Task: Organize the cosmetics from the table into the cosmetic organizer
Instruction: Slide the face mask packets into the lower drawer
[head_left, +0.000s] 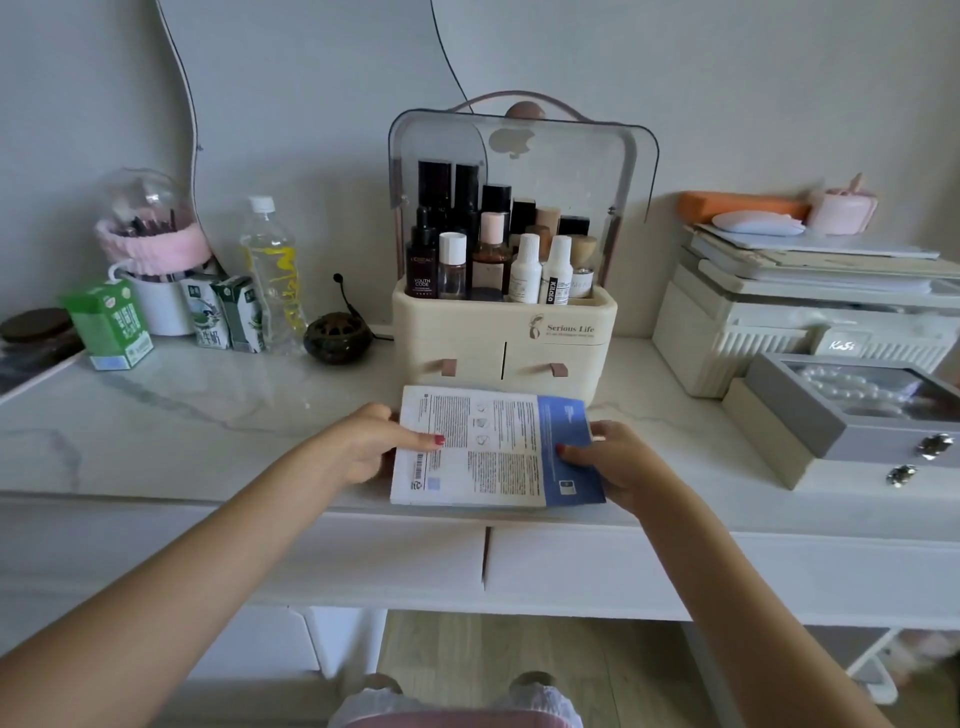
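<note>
A cream cosmetic organizer (498, 332) stands at the middle back of the white table, its clear lid raised. Its top tray holds several bottles (488, 254), dark and white, standing upright. Its two small front drawers are closed. Just in front of it, near the table's front edge, a stack of flat white and blue sachets (493, 449) is held with printed backs up. My left hand (374, 441) grips the stack's left edge, thumb on top. My right hand (613, 462) grips its right, blue edge.
At the back left stand a brush holder under a dome (150, 234), milk cartons (111, 325), a water bottle (270, 275) and a dark round burner (337, 338). At the right sit a white ribbed box (769, 338) with stacked items and a grey jewellery box (852, 410).
</note>
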